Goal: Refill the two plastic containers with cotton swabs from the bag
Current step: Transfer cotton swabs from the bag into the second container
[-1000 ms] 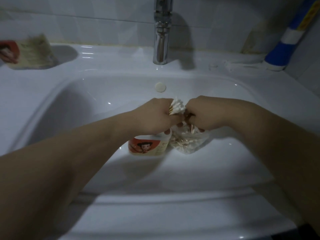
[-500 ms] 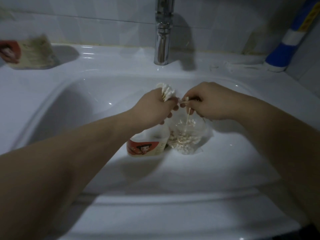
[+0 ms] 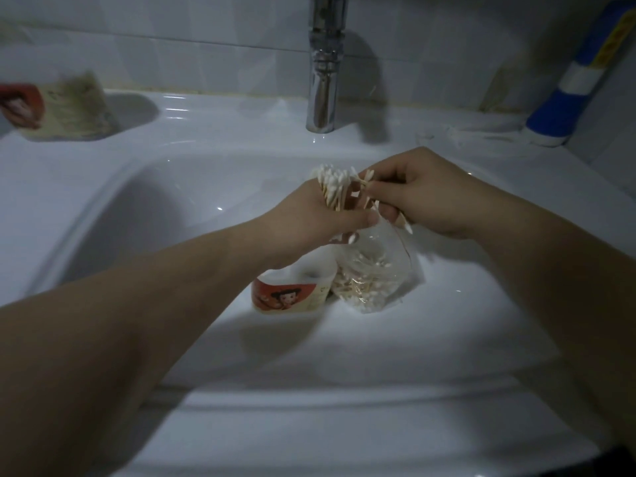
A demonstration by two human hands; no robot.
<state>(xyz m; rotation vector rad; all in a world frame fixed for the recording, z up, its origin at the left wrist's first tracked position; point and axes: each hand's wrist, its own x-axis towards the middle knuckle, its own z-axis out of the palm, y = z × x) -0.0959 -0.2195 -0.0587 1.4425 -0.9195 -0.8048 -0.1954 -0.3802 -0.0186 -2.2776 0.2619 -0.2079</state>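
Both hands up off bag since half second ago; swab bundle (image 3: 332, 187) now clear above it. I count one bundle, gripped in left hand (image 3: 309, 222), cotton tips up and fanned. Few loose swabs (image 3: 370, 182) pinched in right hand (image 3: 423, 194), number unreadable, touching bundle's right side. One clear bag (image 3: 371, 277) in basin below hands, swabs heaped in bottom. Two containers: labelled container (image 3: 289, 294) just left of bag, contents hidden by left wrist; second container (image 3: 58, 108) on ledge far left, blurred. Both forearms reach over sink (image 3: 344, 407) front rim. Faucet (image 3: 323, 80) behind, blue-white bottle (image 3: 564, 98) back right.
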